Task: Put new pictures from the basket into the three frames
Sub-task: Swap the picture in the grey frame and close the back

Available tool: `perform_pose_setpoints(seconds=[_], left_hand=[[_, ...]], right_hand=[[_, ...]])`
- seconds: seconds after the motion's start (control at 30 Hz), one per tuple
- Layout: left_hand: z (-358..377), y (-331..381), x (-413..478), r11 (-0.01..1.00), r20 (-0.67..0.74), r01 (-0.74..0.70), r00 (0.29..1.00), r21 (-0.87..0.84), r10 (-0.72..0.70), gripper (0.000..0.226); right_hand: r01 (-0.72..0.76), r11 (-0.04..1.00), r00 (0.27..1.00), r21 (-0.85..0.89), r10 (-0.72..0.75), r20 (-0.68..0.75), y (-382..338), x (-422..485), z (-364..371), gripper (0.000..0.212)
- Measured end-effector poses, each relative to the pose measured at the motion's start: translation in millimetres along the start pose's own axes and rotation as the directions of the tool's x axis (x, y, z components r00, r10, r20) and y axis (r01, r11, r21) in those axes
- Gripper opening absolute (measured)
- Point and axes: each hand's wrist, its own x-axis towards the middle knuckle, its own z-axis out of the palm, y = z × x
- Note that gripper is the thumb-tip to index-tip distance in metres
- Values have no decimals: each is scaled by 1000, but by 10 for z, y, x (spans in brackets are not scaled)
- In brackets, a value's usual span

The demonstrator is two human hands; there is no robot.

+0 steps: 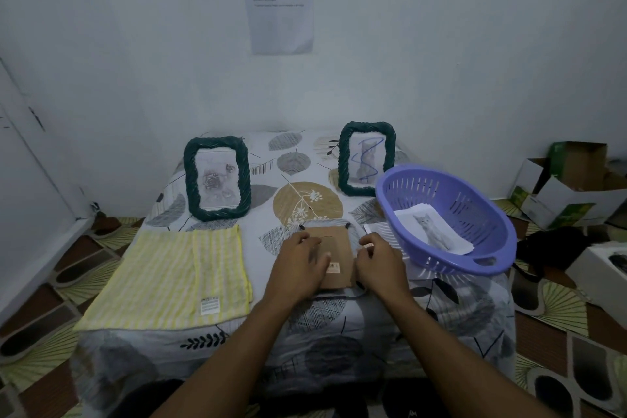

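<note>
A third frame (334, 249) lies face down in front of me, its brown cardboard back up. My left hand (302, 261) rests flat on the left part of that back. My right hand (376, 260) is at its right edge, fingers curled at a small tab there. Two dark green rope-edged frames stand upright at the back: the left frame (217, 178) shows a rose picture, the right frame (366, 158) a cat picture scribbled over in blue. The purple basket (451, 187) on the right holds cat pictures (432, 227).
A yellow striped cloth (176, 278) lies flat at the left of the leaf-patterned table cover (305, 200). A loose white paper (371, 228) sits between the lying frame and the basket. Cardboard boxes (570, 180) stand on the floor at the right.
</note>
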Motion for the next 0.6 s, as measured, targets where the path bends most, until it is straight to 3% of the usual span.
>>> perform_pose_setpoints(seconds=[0.13,0.23,0.3,0.33,0.47,0.6], left_hand=[[56,102,153,997,108,76,991,23,-78,56],[-11,240,223,982,150,173,976,-80,-160,86],[-99,323,260,967,155,193,974,-163,-168,103],[-142,344,276,955,152,202,973,-218,-171,103],[-306,403,280,842,96,234,972,-486,-214,59],[-386,353,220,646,65,204,970,-736,-233,27]], right_hand=[[-105,952,994,289,107,11,-114,107,-5,21],[-187,723,981,665,178,83,-265,145,-65,26],[-202,599,979,775,146,142,-380,160,-118,34],[-189,587,982,787,110,154,-429,165,-136,36],[-115,658,985,744,-20,169,-522,212,-118,41],[-100,759,988,643,2,151,-560,235,-73,29]])
